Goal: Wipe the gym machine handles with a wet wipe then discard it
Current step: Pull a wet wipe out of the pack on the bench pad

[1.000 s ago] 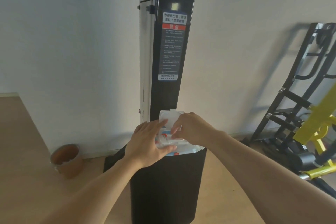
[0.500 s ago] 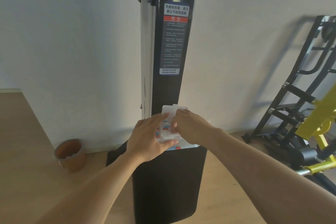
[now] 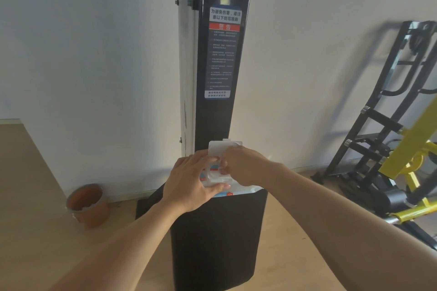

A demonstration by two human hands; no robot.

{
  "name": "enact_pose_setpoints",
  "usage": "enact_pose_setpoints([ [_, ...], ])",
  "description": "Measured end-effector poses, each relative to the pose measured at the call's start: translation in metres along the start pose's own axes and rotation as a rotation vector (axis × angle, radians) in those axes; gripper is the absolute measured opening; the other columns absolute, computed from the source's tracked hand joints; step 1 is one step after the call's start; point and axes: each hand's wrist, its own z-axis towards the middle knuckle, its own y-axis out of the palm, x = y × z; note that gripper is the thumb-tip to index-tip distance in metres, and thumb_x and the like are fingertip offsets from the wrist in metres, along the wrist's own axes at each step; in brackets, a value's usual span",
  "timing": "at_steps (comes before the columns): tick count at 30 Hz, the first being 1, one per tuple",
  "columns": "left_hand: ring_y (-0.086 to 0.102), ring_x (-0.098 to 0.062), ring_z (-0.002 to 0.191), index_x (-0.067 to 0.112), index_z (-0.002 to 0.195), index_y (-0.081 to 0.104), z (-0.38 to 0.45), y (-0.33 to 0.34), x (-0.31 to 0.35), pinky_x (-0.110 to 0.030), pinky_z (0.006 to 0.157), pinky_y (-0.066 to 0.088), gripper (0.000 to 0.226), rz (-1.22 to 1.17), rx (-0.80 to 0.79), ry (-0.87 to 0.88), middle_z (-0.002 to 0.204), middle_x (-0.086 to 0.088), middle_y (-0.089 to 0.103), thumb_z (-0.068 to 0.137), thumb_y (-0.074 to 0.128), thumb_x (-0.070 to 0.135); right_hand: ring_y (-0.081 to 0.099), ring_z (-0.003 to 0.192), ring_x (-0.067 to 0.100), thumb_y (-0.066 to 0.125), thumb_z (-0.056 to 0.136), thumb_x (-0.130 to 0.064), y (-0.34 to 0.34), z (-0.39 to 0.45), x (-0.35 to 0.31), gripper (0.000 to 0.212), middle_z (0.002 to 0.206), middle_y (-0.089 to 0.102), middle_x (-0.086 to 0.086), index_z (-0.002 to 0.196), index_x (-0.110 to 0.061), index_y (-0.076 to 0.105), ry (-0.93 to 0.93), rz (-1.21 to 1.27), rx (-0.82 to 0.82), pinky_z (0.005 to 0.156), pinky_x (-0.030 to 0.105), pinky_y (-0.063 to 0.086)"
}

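Glossy black machine column (image 3: 220, 106), white plastic wipe pack lid (image 3: 224, 149), wood-look floor (image 3: 35, 220).

Both arms reach forward, left hand (image 3: 190, 181) and right hand (image 3: 243, 164) curled close together.
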Motion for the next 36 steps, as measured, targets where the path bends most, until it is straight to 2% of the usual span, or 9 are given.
enact_pose_setpoints([
  [3, 0.06, -0.002, 0.104, 0.042, 0.125, 0.052, 0.001, -0.002, 0.0, -0.023, 0.101, 0.04, 0.069, -0.043, -0.002, -0.004, 0.128, 0.018, 0.064, 0.066, 0.071, 0.074, 0.044, 0.07, 0.009, 0.057, 0.098, -0.01, -0.007, -0.001, 0.003, 0.026, 0.091, 0.052, -0.002, 0.125, -0.012, 0.058, -0.069, -0.019, -0.105, 0.056, 0.015, 0.032],
  [5, 0.062, -0.005, 0.107, 0.041, 0.126, 0.052, 0.0, -0.003, 0.001, -0.024, 0.101, 0.041, 0.071, -0.059, -0.003, 0.001, 0.129, 0.017, 0.064, 0.066, 0.072, 0.073, 0.042, 0.068, 0.007, 0.053, 0.101, -0.014, -0.014, 0.0, 0.006, 0.032, 0.097, 0.051, -0.002, 0.133, -0.014, 0.055, -0.1, 0.017, -0.141, 0.055, 0.013, 0.03],
  [10, 0.065, -0.01, 0.11, 0.04, 0.129, 0.051, 0.001, -0.003, 0.0, -0.03, 0.103, 0.043, 0.073, -0.075, 0.016, 0.0, 0.133, 0.014, 0.063, 0.067, 0.072, 0.072, 0.044, 0.069, 0.007, 0.048, 0.104, -0.027, -0.018, 0.005, 0.004, 0.031, 0.089, 0.05, -0.006, 0.131, -0.015, 0.058, -0.111, 0.032, -0.14, 0.056, 0.014, 0.03],
  [14, 0.064, -0.011, 0.115, 0.043, 0.126, 0.052, 0.0, -0.002, 0.0, -0.036, 0.106, 0.045, 0.068, -0.033, 0.017, 0.059, 0.135, 0.015, 0.062, 0.068, 0.068, 0.075, 0.056, 0.092, 0.017, 0.051, 0.102, -0.027, -0.018, 0.005, -0.005, 0.03, 0.117, 0.064, 0.005, 0.128, -0.015, 0.061, -0.114, 0.036, -0.175, 0.082, 0.024, 0.046],
  [16, 0.064, -0.011, 0.115, 0.043, 0.123, 0.054, -0.001, -0.002, -0.001, -0.036, 0.106, 0.045, 0.065, -0.035, 0.033, 0.065, 0.134, 0.015, 0.063, 0.068, 0.069, 0.074, 0.057, 0.101, 0.02, 0.053, 0.101, -0.028, -0.014, 0.01, -0.009, 0.03, 0.121, 0.064, 0.006, 0.129, -0.016, 0.06, -0.078, 0.034, -0.196, 0.093, 0.027, 0.047],
  [21, 0.065, -0.011, 0.115, 0.043, 0.127, 0.053, 0.0, 0.0, -0.004, -0.035, 0.107, 0.044, 0.068, -0.05, 0.025, 0.029, 0.135, 0.016, 0.063, 0.068, 0.071, 0.073, 0.054, 0.094, 0.017, 0.057, 0.099, -0.032, -0.013, 0.005, -0.005, 0.03, 0.116, 0.063, 0.004, 0.123, -0.016, 0.063, -0.058, 0.207, -0.111, 0.079, 0.02, 0.04],
  [25, 0.065, -0.01, 0.113, 0.043, 0.13, 0.053, 0.0, 0.003, -0.007, -0.033, 0.107, 0.042, 0.07, -0.069, 0.008, -0.019, 0.134, 0.017, 0.063, 0.07, 0.068, 0.074, 0.059, 0.089, 0.014, 0.067, 0.094, -0.025, -0.015, -0.004, 0.022, 0.015, 0.097, 0.061, -0.009, 0.107, -0.023, 0.074, -0.079, 0.176, 0.029, 0.061, 0.007, 0.032],
  [30, 0.066, -0.011, 0.111, 0.044, 0.129, 0.052, 0.0, 0.002, -0.006, -0.026, 0.104, 0.036, 0.07, -0.052, -0.004, -0.009, 0.132, 0.018, 0.064, 0.069, 0.061, 0.078, 0.057, 0.078, 0.009, 0.074, 0.088, -0.031, -0.005, -0.004, 0.026, 0.01, 0.078, 0.054, -0.021, 0.096, -0.027, 0.078, -0.085, 0.18, 0.132, 0.057, 0.005, 0.028],
  [36, 0.067, -0.01, 0.107, 0.043, 0.128, 0.053, 0.002, 0.001, -0.005, -0.026, 0.104, 0.038, 0.07, -0.045, -0.016, -0.005, 0.128, 0.019, 0.066, 0.069, 0.06, 0.08, 0.052, 0.076, 0.011, 0.064, 0.096, -0.028, 0.001, -0.002, 0.017, 0.024, 0.092, 0.051, -0.011, 0.118, -0.021, 0.069, -0.111, 0.116, 0.082, 0.056, 0.007, 0.03],
])
